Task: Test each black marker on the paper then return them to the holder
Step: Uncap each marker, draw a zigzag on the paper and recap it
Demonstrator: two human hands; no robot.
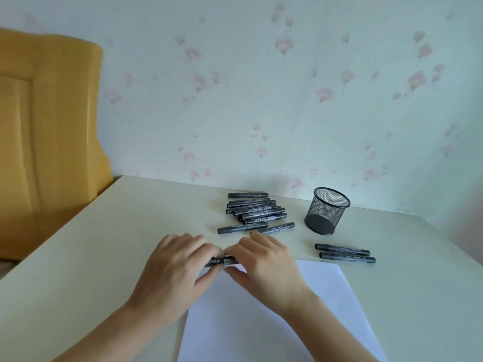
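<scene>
— Black plastic, was it? What did each grip have?
— Both hands, left (180, 259) and right (261, 257), pinched one marker (222, 261) over the paper (326, 296). Light, stiff, probably slick; best held at barrel and cap. Pile (254, 211) and holder (328, 210) sat beyond on the desk (117, 244).

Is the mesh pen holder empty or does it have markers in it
Empty. The mesh pen holder stands upright with its bare dark base showing through the mesh; no marker sticks out.
</scene>
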